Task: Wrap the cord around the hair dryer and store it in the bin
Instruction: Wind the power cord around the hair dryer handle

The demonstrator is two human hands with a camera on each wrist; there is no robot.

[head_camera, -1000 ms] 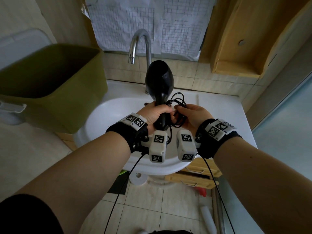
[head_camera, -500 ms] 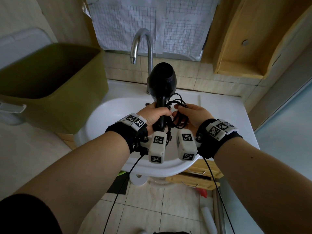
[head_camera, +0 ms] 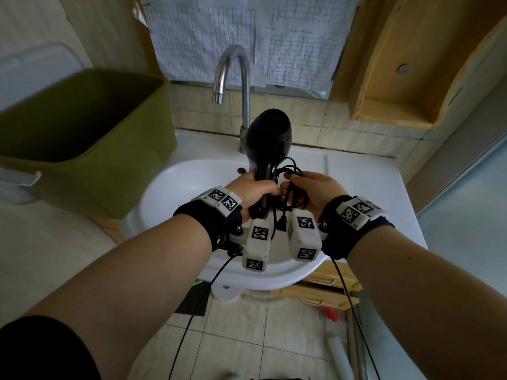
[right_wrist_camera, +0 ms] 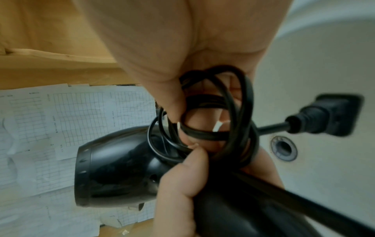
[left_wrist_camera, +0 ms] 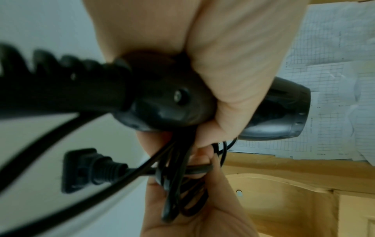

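Note:
The black hair dryer (head_camera: 267,135) stands upright over the sink, nozzle end up. My left hand (head_camera: 256,192) grips its handle (left_wrist_camera: 166,99). Right beside it, my right hand (head_camera: 312,187) holds the black cord (head_camera: 290,185), gathered in several loops next to the handle. In the right wrist view the cord loops (right_wrist_camera: 219,115) pass round my thumb and fingers, close against the dryer body (right_wrist_camera: 113,173). The plug (head_camera: 281,223) hangs free below the hands, also seen as plug (left_wrist_camera: 81,170) and plug (right_wrist_camera: 332,115). The olive green bin (head_camera: 82,138) sits open to the left.
A white sink (head_camera: 192,174) lies under the hands, with a chrome faucet (head_camera: 233,78) just behind the dryer. A wooden shelf (head_camera: 397,78) hangs on the wall at the right. Gridded paper sheets (head_camera: 219,37) cover the wall behind. Tiled floor shows below.
The dryer body has shifted slightly to the right. Both hands keep their holds on the handle and the cord loops.

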